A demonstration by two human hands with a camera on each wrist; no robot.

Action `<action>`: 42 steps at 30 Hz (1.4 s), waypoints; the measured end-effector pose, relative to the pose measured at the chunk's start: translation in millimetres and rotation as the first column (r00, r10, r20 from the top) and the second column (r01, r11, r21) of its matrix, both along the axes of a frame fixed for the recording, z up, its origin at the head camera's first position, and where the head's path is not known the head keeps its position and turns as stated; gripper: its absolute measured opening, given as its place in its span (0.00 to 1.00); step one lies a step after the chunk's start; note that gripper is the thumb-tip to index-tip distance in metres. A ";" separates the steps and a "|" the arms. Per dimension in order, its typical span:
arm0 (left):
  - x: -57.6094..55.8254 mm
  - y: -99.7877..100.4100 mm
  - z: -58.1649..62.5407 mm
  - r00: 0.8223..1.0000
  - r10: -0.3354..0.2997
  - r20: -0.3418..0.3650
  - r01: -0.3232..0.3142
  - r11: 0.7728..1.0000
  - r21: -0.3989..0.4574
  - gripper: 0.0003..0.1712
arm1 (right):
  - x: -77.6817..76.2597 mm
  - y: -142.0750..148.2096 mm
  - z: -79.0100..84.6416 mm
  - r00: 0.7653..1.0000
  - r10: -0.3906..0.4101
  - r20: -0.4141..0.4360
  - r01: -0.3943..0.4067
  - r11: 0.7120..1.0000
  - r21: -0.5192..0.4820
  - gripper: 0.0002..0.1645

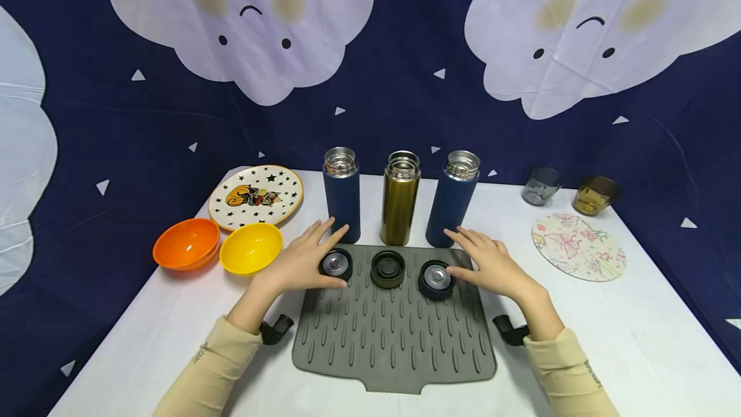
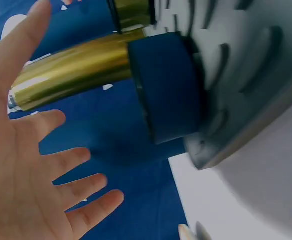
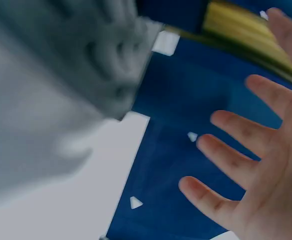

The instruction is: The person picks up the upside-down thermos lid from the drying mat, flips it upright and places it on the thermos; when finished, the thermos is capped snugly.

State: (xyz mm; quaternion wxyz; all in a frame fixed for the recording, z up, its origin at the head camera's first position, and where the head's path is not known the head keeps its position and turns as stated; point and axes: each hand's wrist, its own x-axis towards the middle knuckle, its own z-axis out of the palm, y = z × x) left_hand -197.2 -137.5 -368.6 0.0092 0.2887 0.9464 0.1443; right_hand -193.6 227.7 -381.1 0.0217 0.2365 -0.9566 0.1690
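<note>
My left hand (image 1: pixel 301 259), fingers spread and empty, hovers over the left blue-sided lid (image 1: pixel 336 264), near the base of the left blue bottle (image 1: pixel 343 208). Also spread and empty, my right hand (image 1: pixel 489 266) is beside the right lid (image 1: pixel 436 278), its thumb overlapping that lid's edge in the head view. Behind it stands the right blue bottle (image 1: pixel 451 208). Between them are a gold bottle (image 1: pixel 399 211) and its dark lid (image 1: pixel 388 269). All three bottles stand upright with bare steel mouths. The lids sit along the back of a grey ridged mat (image 1: pixel 393 346).
On the left are an orange bowl (image 1: pixel 186 244), a yellow bowl (image 1: pixel 251 248) and a star-patterned plate (image 1: pixel 283 185). A grey glass (image 1: pixel 541 186), an amber glass (image 1: pixel 594 196) and a round floral mat (image 1: pixel 579 247) occupy the right. A blue cloud-print cloth (image 1: pixel 405 101) hangs behind the white table (image 1: pixel 637 340).
</note>
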 end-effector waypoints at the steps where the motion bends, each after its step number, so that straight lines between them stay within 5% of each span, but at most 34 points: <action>1: -1.7 -0.1 -2.0 1.000 0.006 0.005 -0.007 1.000 0.001 0.58 | -2.1 2.5 -1.7 1.000 -0.005 0.013 0.005 1.000 -0.001 0.42; 11: -17.3 2.0 -20.2 0.988 0.078 0.130 -0.079 0.997 -0.001 0.54 | -11.5 14.3 -12.9 0.995 -0.049 0.092 0.042 0.996 0.072 0.34; 21: -22.6 5.0 -29.1 0.994 0.057 0.094 -0.060 0.998 0.033 0.40 | -15.3 16.7 -21.3 0.990 -0.065 0.127 0.052 0.993 0.108 0.33; 28: -19.5 5.6 -16.5 0.994 0.087 0.065 -0.093 0.990 0.109 0.38 | -15.4 16.0 -22.6 0.990 -0.064 0.125 0.050 0.992 0.114 0.33; 32: -16.2 8.6 -4.7 0.989 0.138 0.056 -0.147 0.965 0.217 0.41 | -14.8 15.1 -22.5 0.990 -0.064 0.127 0.051 0.993 0.108 0.33; 36: -12.7 13.9 3.0 0.981 0.181 0.073 -0.195 0.916 0.352 0.43 | -14.7 14.6 -22.5 0.989 -0.063 0.134 0.050 0.994 0.098 0.33; 42: -8.7 20.4 11.2 0.981 0.190 0.050 -0.190 0.848 0.495 0.43 | -14.9 10.6 -15.8 0.993 -0.060 0.098 0.047 0.990 0.132 0.31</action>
